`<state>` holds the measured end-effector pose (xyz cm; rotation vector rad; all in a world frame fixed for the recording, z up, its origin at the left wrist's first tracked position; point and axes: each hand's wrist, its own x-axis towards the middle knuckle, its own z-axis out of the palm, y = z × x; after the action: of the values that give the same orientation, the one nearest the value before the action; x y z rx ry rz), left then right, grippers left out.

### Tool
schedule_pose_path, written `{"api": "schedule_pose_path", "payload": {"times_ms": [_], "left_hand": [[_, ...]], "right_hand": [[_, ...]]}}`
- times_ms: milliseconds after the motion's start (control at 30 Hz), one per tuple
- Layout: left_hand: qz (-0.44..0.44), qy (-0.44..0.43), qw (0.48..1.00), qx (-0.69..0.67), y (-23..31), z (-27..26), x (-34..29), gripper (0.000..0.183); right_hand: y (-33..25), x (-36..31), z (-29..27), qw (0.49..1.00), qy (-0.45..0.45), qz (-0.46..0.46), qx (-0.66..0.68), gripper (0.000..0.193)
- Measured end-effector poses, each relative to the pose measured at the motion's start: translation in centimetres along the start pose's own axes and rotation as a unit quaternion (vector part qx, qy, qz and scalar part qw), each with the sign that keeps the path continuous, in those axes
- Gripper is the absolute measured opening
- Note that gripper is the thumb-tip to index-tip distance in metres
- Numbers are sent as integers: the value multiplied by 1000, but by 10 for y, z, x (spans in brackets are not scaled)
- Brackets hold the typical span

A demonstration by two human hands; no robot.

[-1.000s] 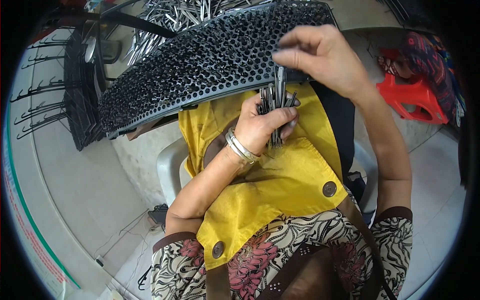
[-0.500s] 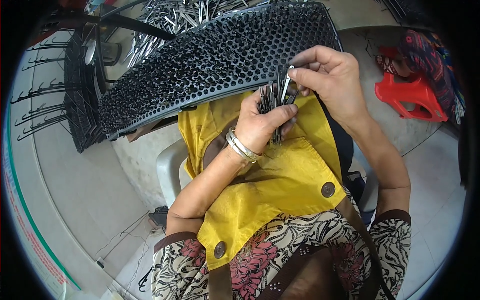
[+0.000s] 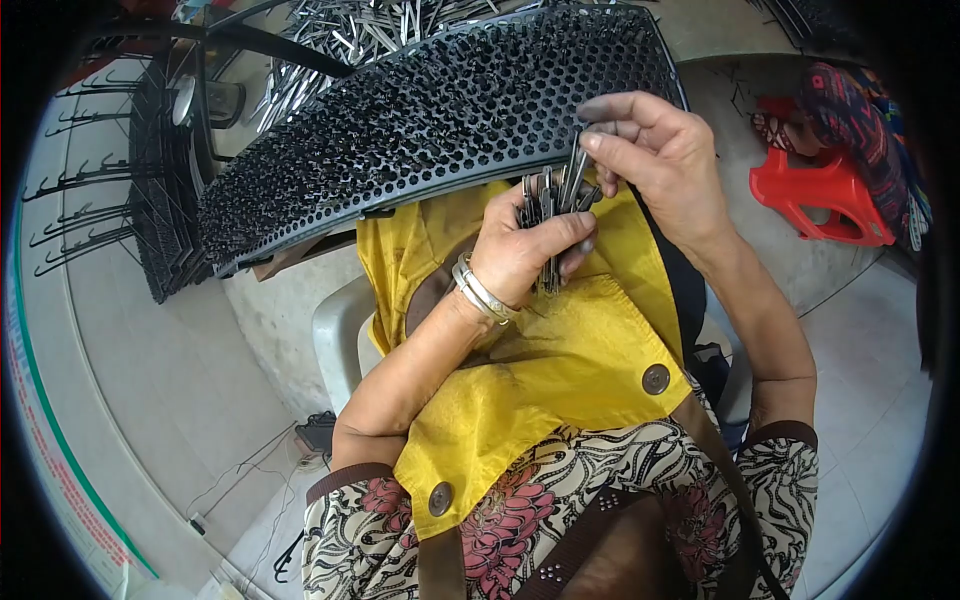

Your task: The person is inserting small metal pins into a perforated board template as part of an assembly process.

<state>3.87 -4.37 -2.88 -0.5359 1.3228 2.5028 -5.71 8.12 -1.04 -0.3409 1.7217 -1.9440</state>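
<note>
My left hand (image 3: 520,245) is closed round a bundle of slim metal pieces (image 3: 543,205), their ends sticking out above and below the fist. What exact kind of piece they are is too small to tell. My right hand (image 3: 655,155) is above and to the right of it, pinching the top of one slim metal piece (image 3: 574,165) between thumb and fingers. That piece stands upright at the right side of the bundle. Beyond both hands lies a long curved black rack (image 3: 500,152), full of round holes, with dark pieces standing in most of them.
Loose silver metal strips (image 3: 350,35) are heaped behind the rack. Black hooked rods (image 3: 90,180) jut out at the left, near a metal cup (image 3: 222,104). A red plastic stool (image 3: 820,200) stands at the right. A yellow apron (image 3: 560,370) covers my lap.
My right hand has shifted slightly left, and the piece in its pinch shows a darker, narrower side than before. The left hand keeps its hold on the bundle.
</note>
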Motion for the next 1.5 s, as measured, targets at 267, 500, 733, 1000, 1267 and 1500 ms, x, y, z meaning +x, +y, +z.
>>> {"api": "schedule_pose_path", "payload": {"times_ms": [267,500,733,1000,1267,1500], "left_hand": [[1,3,1000,0,-2,-3,-1,10],[13,23,999,-24,-5,-5,5,11],[11,33,999,-34,-5,-4,2,22],[23,27,998,-45,-10,-12,-1,30],[32,16,999,-27,-10,-13,0,32],[25,15,999,-36,-9,-11,0,31]], "right_hand": [[1,5,-11,998,27,-55,-34,8],[3,16,-15,994,68,-62,-54,8],[0,35,-14,971,135,-149,-127,9],[4,47,-12,970,150,-126,-148,7],[7,61,-4,915,199,-267,-227,6],[10,79,-3,813,141,-449,-342,7]]}}
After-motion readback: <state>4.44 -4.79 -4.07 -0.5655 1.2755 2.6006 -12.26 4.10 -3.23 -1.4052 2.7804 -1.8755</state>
